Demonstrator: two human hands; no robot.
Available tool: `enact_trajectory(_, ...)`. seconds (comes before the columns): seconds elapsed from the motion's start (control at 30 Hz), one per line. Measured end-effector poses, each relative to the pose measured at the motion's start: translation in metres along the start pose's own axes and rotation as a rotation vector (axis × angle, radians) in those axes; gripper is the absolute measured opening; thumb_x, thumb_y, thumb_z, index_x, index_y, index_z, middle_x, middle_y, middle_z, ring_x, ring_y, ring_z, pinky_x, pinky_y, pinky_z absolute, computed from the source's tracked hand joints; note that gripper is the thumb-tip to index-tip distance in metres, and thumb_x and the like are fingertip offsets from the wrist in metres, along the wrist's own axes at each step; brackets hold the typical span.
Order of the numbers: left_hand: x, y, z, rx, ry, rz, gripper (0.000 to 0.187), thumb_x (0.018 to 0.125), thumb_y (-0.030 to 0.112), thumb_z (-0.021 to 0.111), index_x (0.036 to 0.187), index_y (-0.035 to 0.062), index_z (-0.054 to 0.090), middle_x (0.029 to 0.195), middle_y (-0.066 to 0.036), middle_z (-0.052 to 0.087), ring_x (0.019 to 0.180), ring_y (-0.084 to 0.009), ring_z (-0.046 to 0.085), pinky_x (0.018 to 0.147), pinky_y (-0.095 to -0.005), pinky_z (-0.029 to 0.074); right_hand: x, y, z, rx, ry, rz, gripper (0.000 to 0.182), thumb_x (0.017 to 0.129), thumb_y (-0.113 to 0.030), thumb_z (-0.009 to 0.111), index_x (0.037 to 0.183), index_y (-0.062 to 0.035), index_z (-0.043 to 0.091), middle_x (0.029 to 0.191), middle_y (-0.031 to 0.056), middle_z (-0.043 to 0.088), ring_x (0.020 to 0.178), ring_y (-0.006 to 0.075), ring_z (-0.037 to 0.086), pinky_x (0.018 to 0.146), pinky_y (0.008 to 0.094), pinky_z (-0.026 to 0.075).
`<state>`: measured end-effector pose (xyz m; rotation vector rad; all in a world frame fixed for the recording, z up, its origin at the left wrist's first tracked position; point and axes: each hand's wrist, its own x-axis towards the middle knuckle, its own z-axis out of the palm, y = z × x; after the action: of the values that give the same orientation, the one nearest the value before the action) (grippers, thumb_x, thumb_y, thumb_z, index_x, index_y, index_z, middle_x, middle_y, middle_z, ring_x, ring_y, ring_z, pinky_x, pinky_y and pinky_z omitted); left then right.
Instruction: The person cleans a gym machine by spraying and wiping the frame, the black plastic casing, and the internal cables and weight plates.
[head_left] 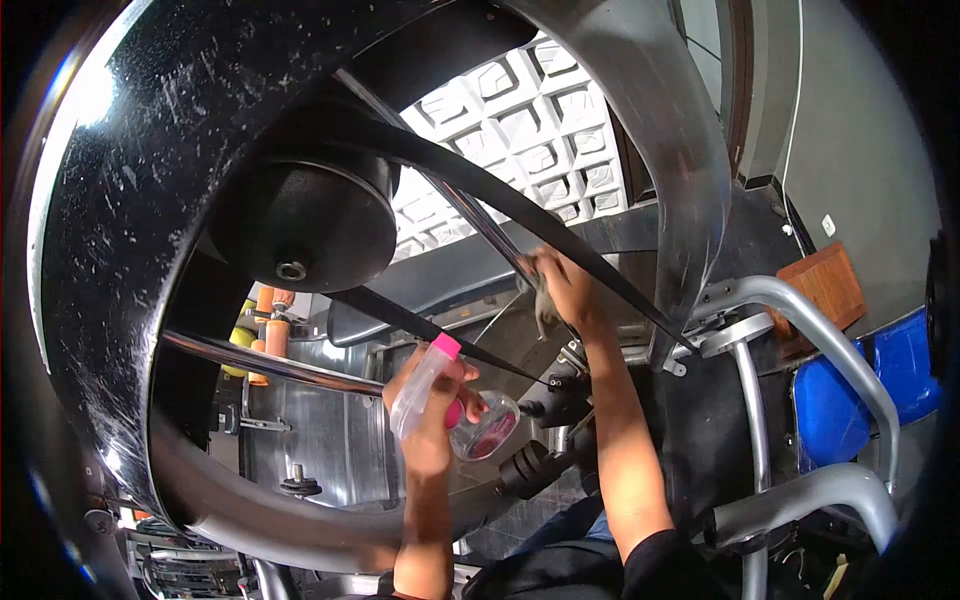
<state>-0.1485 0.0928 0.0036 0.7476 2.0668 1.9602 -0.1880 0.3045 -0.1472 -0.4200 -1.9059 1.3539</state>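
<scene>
My left hand (428, 400) is wrapped around the neck of a clear spray bottle (486, 432) with a pink and translucent spray head. A little pink liquid shows in the bottle. Just beside that hand ends the visible stretch of a chrome rod (280, 364). Farther up, my right hand (566, 288) is closed on a greyish cloth (545, 318), which hangs below the fingers. The cloth is against a slanting metal rod (470, 205) of the gym machine. A black belt (530, 212) runs close above my right hand.
A large scratched black frame (110, 200) curves around the left and top, with a round black pulley (310, 225) inside. Grey tubular handles (800, 310) and a blue pad (835, 410) stand at right. Dumbbells (300, 485) lie at lower left.
</scene>
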Motion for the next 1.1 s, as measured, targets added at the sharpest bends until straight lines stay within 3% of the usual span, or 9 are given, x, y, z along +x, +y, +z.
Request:
enact_trajectory(0.07, 0.0, -0.002, -0.002, -0.001, -0.024, 0.002, 0.043, 0.091, 0.036, 0.064, 0.087, -0.0057, 0.056, 0.081, -0.016, 0.061, 0.051, -0.0167, 0.058, 0.055, -0.0307, 0.053, -0.016, 0.042, 0.013, 0.007, 0.171, -0.259, 0.02, 0.091, -0.02, 0.061, 0.1, -0.0022, 0.066, 0.091, 0.0184, 0.067, 0.092, 0.0399, 0.063, 0.078, 0.046, 0.049)
enact_trajectory(0.1, 0.0, -0.004, -0.003, -0.001, -0.029, 0.006, 0.043, 0.091, 0.036, 0.064, 0.087, -0.0057, 0.056, 0.081, -0.016, 0.061, 0.051, -0.0167, 0.058, 0.055, -0.0307, 0.053, -0.013, 0.033, 0.011, 0.006, 0.177, -0.26, 0.02, 0.091, -0.02, 0.061, 0.1, -0.0022, 0.066, 0.091, 0.0184, 0.067, 0.092, 0.0399, 0.063, 0.078, 0.046, 0.049)
enact_trajectory(0.2, -0.002, -0.006, -0.005, -0.01, -0.041, 0.01, 0.042, 0.091, 0.036, 0.065, 0.087, -0.0056, 0.056, 0.081, -0.016, 0.062, 0.051, -0.0172, 0.059, 0.054, -0.0311, 0.053, 0.002, -0.034, -0.004, 0.185, 0.098, -0.103, 0.022, 0.09, -0.018, 0.062, 0.103, -0.0003, 0.064, 0.094, 0.0177, 0.065, 0.093, 0.0362, 0.063, 0.079, 0.0449, 0.049)
enact_trajectory(0.4, -0.005, -0.012, -0.005, -0.032, -0.031, 0.0, 0.034, 0.092, 0.029, 0.063, 0.087, -0.004, 0.056, 0.082, -0.016, 0.063, 0.05, -0.0171, 0.058, 0.053, -0.031, 0.052, 0.042, -0.162, -0.01, 0.01, 0.43, -0.494, 0.029, 0.086, -0.012, 0.064, 0.114, -0.0047, 0.062, 0.098, 0.0142, 0.063, 0.093, 0.0355, 0.06, 0.079, 0.0464, 0.049)
enact_trajectory(0.53, -0.006, -0.016, -0.005, -0.053, 0.013, 0.02, 0.031, 0.092, 0.025, 0.062, 0.086, -0.0041, 0.057, 0.081, -0.015, 0.063, 0.049, -0.0173, 0.057, 0.052, -0.0314, 0.051, 0.019, -0.133, 0.003, -0.124, 0.462, -0.564, 0.047, 0.076, -0.009, 0.075, 0.12, -0.0205, 0.065, 0.108, 0.0066, 0.06, 0.103, 0.0311, 0.059, 0.085, 0.0486, 0.05)
enact_trajectory(0.57, -0.006, -0.017, -0.006, -0.084, 0.031, 0.038, 0.03, 0.092, 0.025, 0.062, 0.086, -0.0043, 0.057, 0.081, -0.015, 0.064, 0.049, -0.0173, 0.057, 0.052, -0.0316, 0.051, 0.006, -0.112, 0.017, -0.21, 0.498, -0.482, 0.055, 0.07, -0.008, 0.08, 0.118, -0.032, 0.068, 0.109, 0.0021, 0.059, 0.105, 0.0275, 0.059, 0.084, 0.0449, 0.052)
enact_trajectory(0.77, -0.006, -0.017, -0.009, -0.048, 0.015, 0.054, 0.028, 0.092, 0.023, 0.061, 0.086, -0.0046, 0.058, 0.082, -0.015, 0.063, 0.049, -0.018, 0.057, 0.052, -0.0321, 0.052, -0.045, -0.019, 0.032, -0.298, 0.446, -0.414, 0.051, 0.065, -0.003, 0.082, 0.108, -0.0294, 0.074, 0.102, 0.002, 0.053, 0.092, 0.0256, 0.058, 0.076, 0.0362, 0.051)
enact_trajectory(0.87, -0.008, -0.019, -0.008, -0.134, 0.018, 0.052, 0.029, 0.092, 0.024, 0.061, 0.086, -0.0047, 0.058, 0.083, -0.015, 0.063, 0.049, -0.0185, 0.058, 0.051, -0.0322, 0.052, -0.036, -0.032, 0.027, -0.327, 0.413, -0.396, 0.055, 0.067, -0.008, 0.081, 0.112, -0.0376, 0.071, 0.107, -0.0003, 0.058, 0.095, 0.0245, 0.059, 0.074, 0.0344, 0.056)
enact_trajectory(1.1, -0.007, -0.022, -0.007, -0.132, 0.003, 0.035, 0.031, 0.093, 0.026, 0.06, 0.087, -0.0046, 0.057, 0.083, -0.015, 0.062, 0.049, -0.0192, 0.058, 0.051, -0.0325, 0.052, 0.023, -0.147, 0.007, -0.271, 0.482, -0.55, 0.059, 0.061, -0.005, 0.082, 0.11, -0.0363, 0.072, 0.098, -0.0012, 0.055, 0.089, 0.0239, 0.058, 0.073, 0.0367, 0.051)
